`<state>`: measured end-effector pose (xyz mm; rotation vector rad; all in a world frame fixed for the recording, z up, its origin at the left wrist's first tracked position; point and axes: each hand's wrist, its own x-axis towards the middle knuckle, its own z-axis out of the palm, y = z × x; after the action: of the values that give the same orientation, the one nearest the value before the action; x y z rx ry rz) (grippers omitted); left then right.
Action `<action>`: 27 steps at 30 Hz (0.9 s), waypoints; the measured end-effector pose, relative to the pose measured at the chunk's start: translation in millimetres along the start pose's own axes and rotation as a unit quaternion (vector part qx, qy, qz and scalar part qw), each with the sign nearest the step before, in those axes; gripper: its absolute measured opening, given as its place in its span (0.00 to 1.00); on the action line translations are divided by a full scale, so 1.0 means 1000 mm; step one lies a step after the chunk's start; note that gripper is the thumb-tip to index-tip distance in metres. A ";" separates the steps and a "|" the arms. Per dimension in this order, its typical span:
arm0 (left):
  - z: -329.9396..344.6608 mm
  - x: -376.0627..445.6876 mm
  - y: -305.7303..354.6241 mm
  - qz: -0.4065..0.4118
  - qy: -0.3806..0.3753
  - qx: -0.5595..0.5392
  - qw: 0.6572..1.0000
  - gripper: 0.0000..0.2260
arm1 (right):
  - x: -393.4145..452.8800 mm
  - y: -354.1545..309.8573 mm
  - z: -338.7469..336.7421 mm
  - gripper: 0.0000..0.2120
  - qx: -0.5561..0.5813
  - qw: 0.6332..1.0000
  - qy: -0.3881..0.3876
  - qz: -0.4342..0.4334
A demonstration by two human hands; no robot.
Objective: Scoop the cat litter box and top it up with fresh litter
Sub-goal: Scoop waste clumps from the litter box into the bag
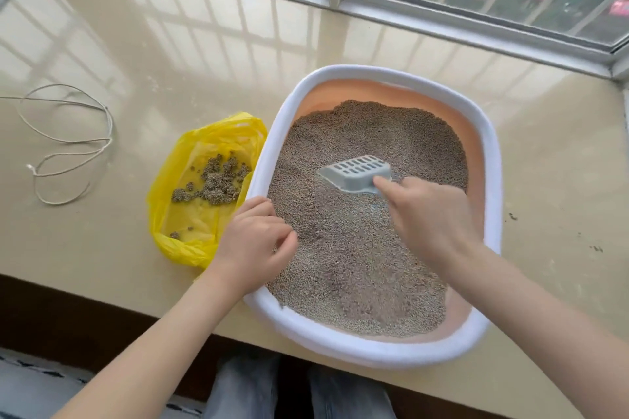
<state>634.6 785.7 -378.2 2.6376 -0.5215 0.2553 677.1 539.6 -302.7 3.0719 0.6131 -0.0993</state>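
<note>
The right grip (427, 214) is closed round the scoop (357, 173) in the litter (357, 269), while the box rim (262, 180) is held by the left grip (253, 241).

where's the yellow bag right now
In the head view the yellow bag lies open on the sill, against the left side of the litter box, just beyond the left hand, with clumps inside.

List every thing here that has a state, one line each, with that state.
Litter box: upright on the sill, holding litter.
Scoop: in the right hand's grip, slotted face up, empty.
Yellow bag: open beside the box, clumps inside.
Left hand: curled on the box rim.
Right hand: gripping the scoop handle.
String: loose, loosely looped.
</note>
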 end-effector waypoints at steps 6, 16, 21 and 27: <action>0.002 -0.001 -0.003 -0.010 0.005 -0.019 1.000 0.18 | 0.062 -0.038 0.040 0.19 -0.010 0.998 -0.007 -0.067; -0.007 0.002 0.003 -0.017 0.010 -0.065 0.998 0.18 | -0.064 0.024 0.013 0.34 -0.016 0.979 -0.093 -0.181; -0.010 0.004 0.004 -0.025 0.019 -0.107 0.994 0.18 | -0.035 -0.007 0.014 0.27 0.006 0.975 -0.046 -0.217; -0.006 0.004 0.000 0.000 0.027 -0.106 0.994 0.16 | 0.006 -0.047 0.046 0.27 0.028 0.961 -0.046 -0.272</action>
<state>637.1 787.2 -371.5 2.4174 -0.5019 0.2568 661.7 584.4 -349.1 2.8295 1.4467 -0.2630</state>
